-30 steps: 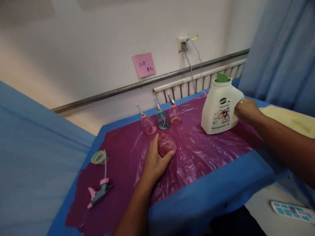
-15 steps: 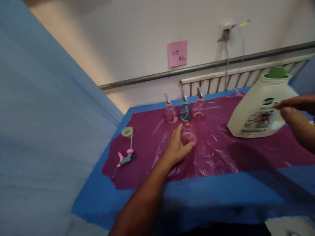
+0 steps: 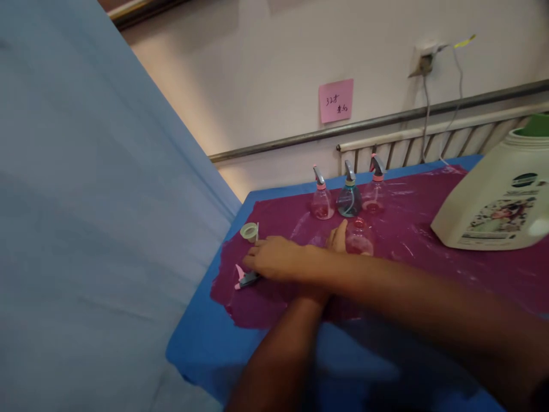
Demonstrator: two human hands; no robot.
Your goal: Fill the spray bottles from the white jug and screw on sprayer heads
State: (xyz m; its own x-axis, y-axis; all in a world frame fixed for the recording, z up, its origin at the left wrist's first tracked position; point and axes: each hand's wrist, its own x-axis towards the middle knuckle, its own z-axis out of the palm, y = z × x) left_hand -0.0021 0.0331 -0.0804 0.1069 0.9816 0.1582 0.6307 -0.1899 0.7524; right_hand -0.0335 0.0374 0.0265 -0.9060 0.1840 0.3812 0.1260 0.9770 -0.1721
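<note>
My left hand (image 3: 338, 238) is closed round the side of a clear pink spray bottle (image 3: 359, 236), which stands upright with its neck bare. My right arm crosses over my left forearm. At its end my right hand (image 3: 274, 258) curls its fingers over the collar of a grey and pink trigger spray head (image 3: 247, 279) lying on the sheet; the thumb is hidden. The spray head's dip tube (image 3: 257, 231) shows beyond the fingers, beside a pale ring-shaped piece (image 3: 249, 232).
Behind stand a pink spray bottle (image 3: 322, 205), a blue one (image 3: 349, 201) and another pink one (image 3: 374, 197). A large cream jug (image 3: 480, 212) with green at its mouth is on the right. Purple plastic (image 3: 412, 229) covers the blue table (image 3: 201, 343). A blue curtain (image 3: 107, 200) hangs left.
My right hand has swung from beside the jug across my left arm to the spray head. My left hand has stayed on the pink bottle. The view has shifted left.
</note>
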